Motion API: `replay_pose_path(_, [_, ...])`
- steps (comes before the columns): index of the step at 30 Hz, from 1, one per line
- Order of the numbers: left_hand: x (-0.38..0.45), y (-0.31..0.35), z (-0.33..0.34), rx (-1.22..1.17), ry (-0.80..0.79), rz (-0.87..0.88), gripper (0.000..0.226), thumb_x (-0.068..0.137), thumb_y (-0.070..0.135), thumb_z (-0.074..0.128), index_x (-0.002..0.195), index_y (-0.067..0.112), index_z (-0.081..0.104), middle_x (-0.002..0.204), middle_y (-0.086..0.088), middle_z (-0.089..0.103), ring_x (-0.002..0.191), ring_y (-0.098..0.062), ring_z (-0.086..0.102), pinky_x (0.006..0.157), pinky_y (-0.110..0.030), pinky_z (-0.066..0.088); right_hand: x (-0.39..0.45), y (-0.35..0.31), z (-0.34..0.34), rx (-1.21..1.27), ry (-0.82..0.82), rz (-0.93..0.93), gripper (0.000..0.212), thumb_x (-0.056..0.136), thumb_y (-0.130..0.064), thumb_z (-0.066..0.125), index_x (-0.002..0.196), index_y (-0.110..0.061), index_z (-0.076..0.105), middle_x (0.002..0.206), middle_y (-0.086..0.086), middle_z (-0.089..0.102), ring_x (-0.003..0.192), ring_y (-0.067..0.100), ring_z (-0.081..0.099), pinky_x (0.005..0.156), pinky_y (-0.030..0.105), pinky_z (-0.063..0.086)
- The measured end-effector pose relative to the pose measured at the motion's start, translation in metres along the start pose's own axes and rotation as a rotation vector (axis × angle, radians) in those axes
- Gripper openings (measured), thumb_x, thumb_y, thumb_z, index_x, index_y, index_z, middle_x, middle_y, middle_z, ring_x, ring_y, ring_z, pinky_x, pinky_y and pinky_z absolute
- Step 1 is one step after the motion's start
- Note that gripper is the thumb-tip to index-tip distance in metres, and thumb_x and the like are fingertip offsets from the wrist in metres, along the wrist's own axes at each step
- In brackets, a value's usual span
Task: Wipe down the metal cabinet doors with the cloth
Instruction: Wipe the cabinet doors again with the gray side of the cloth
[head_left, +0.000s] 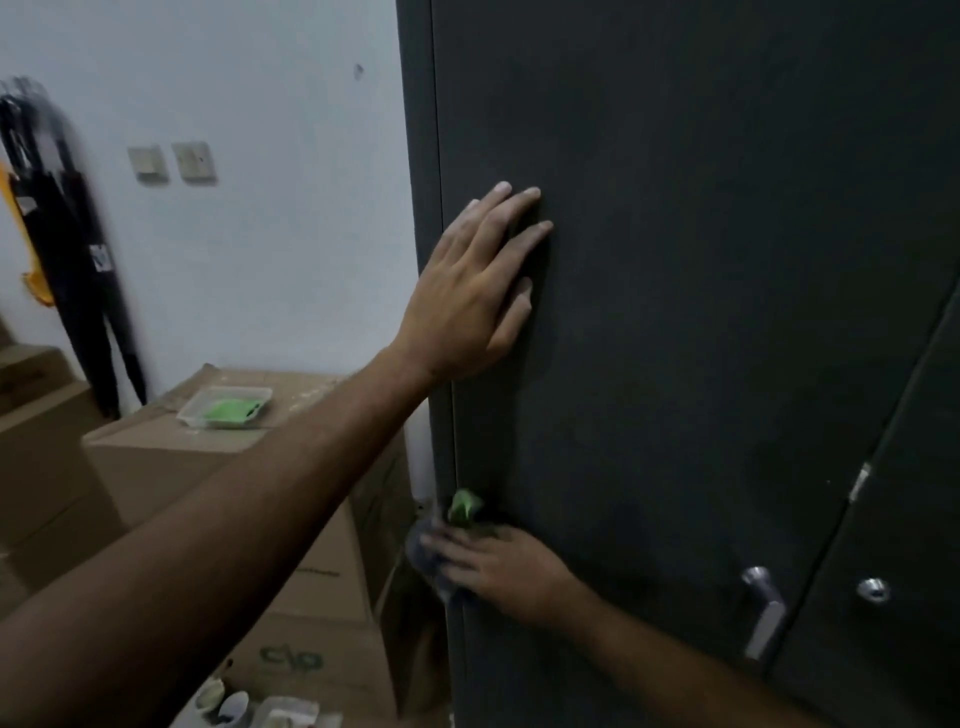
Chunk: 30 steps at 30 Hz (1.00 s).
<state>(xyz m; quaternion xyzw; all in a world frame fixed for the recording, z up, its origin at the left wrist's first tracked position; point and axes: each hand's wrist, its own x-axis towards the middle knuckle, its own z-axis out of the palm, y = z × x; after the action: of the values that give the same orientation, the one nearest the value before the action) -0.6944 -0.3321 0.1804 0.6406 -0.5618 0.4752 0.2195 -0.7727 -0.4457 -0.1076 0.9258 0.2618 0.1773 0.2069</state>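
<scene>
The dark grey metal cabinet door fills the right of the head view. My left hand lies flat against it near its left edge, fingers straight. Lower down, my right hand presses a cloth against the door's left edge; the cloth shows green at the top and grey under the fingers, and it is blurred. A silver lever handle sits on this door at the lower right. The neighbouring door carries a round silver lock.
Stacked cardboard boxes stand left of the cabinet, close to its side. A clear plastic tray with something green sits on the top box. Folded umbrellas lean on the white wall. Small containers lie at the bottom.
</scene>
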Motion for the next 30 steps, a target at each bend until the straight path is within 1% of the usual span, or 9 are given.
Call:
replay_pose_path(2, [-0.024, 0.005, 0.014, 0.021, -0.007, 0.022, 0.053, 0.100, 0.023, 0.056, 0.149, 0.004, 0.052, 0.163, -0.022, 0.037, 0.156, -0.038, 0.027, 0.127, -0.054, 0.023, -0.033, -0.006, 0.029, -0.064, -0.104, -0.108, 0.031, 0.095, -0.031, 0.044, 0.113, -0.037, 0.068, 0.165, -0.012, 0.030, 0.148, 0.006, 0.035, 0.092, 0.025, 0.039])
replay_pose_path(4, [-0.037, 0.008, 0.022, 0.047, 0.006, 0.040, 0.053, 0.100, 0.024, 0.056, 0.149, 0.004, 0.052, 0.162, -0.023, 0.038, 0.155, -0.040, 0.028, 0.127, -0.056, 0.024, -0.041, 0.003, 0.022, -0.092, -0.008, -0.106, 0.040, 0.095, -0.027, 0.037, 0.116, -0.037, 0.069, 0.163, -0.012, 0.036, 0.147, 0.007, 0.038, 0.094, 0.028, 0.040])
replay_pose_path(9, [-0.053, 0.020, 0.046, 0.091, 0.112, 0.022, 0.052, 0.101, 0.026, 0.056, 0.148, 0.003, 0.054, 0.160, -0.026, 0.040, 0.152, -0.043, 0.031, 0.126, -0.056, 0.024, 0.001, -0.019, 0.027, 0.038, 0.279, 0.259, 0.040, 0.100, -0.025, 0.049, 0.139, -0.030, 0.056, 0.170, -0.004, 0.016, 0.157, 0.019, 0.016, 0.114, 0.047, 0.035])
replay_pose_path(13, [-0.093, 0.038, 0.069, 0.076, 0.105, 0.013, 0.054, 0.099, 0.026, 0.057, 0.148, 0.004, 0.053, 0.160, -0.025, 0.040, 0.153, -0.041, 0.031, 0.128, -0.054, 0.021, -0.031, -0.078, 0.125, -0.055, -0.150, -0.116, 0.030, 0.094, -0.035, 0.050, 0.113, -0.041, 0.072, 0.157, -0.016, 0.044, 0.139, 0.004, 0.045, 0.093, 0.023, 0.041])
replay_pose_path(16, [-0.112, 0.034, 0.071, 0.115, 0.033, 0.047, 0.055, 0.098, 0.027, 0.058, 0.149, 0.006, 0.053, 0.160, -0.024, 0.041, 0.152, -0.039, 0.032, 0.127, -0.052, 0.023, -0.054, -0.064, 0.137, -0.090, -0.290, -0.264, 0.021, 0.089, -0.045, 0.058, 0.100, -0.044, 0.076, 0.151, -0.022, 0.049, 0.142, 0.002, 0.044, 0.097, 0.026, 0.030])
replay_pose_path(18, [-0.105, 0.028, 0.065, 0.146, 0.032, 0.062, 0.054, 0.097, 0.028, 0.058, 0.147, 0.007, 0.055, 0.157, -0.023, 0.046, 0.148, -0.037, 0.035, 0.122, -0.051, 0.028, -0.063, -0.034, 0.107, -0.123, -0.209, -0.267, 0.033, 0.093, -0.035, 0.045, 0.105, -0.039, 0.075, 0.153, -0.015, 0.049, 0.146, 0.007, 0.041, 0.099, 0.029, 0.034])
replay_pose_path(21, [-0.072, 0.022, 0.048, 0.140, 0.097, 0.017, 0.051, 0.096, 0.028, 0.056, 0.143, 0.007, 0.057, 0.151, -0.023, 0.050, 0.141, -0.036, 0.039, 0.118, -0.048, 0.032, -0.075, 0.021, 0.029, -0.147, 0.027, -0.156, 0.047, 0.087, -0.028, 0.055, 0.134, -0.030, 0.061, 0.164, -0.007, 0.034, 0.151, 0.013, 0.032, 0.101, 0.036, 0.045])
replay_pose_path(24, [-0.026, 0.012, 0.025, 0.111, 0.165, -0.033, 0.046, 0.097, 0.023, 0.056, 0.140, 0.007, 0.059, 0.148, -0.020, 0.053, 0.137, -0.035, 0.044, 0.116, -0.045, 0.033, -0.069, 0.080, -0.058, -0.179, 0.149, -0.050, 0.042, 0.095, -0.023, 0.054, 0.137, -0.025, 0.055, 0.169, -0.005, 0.022, 0.157, 0.017, 0.016, 0.103, 0.041, 0.041])
replay_pose_path(30, [0.075, -0.016, -0.027, 0.051, 0.167, -0.065, 0.043, 0.098, 0.020, 0.055, 0.138, 0.007, 0.059, 0.143, -0.018, 0.054, 0.132, -0.036, 0.048, 0.110, -0.048, 0.040, -0.036, 0.222, -0.259, -0.487, 0.430, 0.122, 0.047, 0.091, -0.029, 0.057, 0.138, -0.022, 0.062, 0.162, 0.002, 0.039, 0.152, 0.029, 0.032, 0.117, 0.052, 0.030])
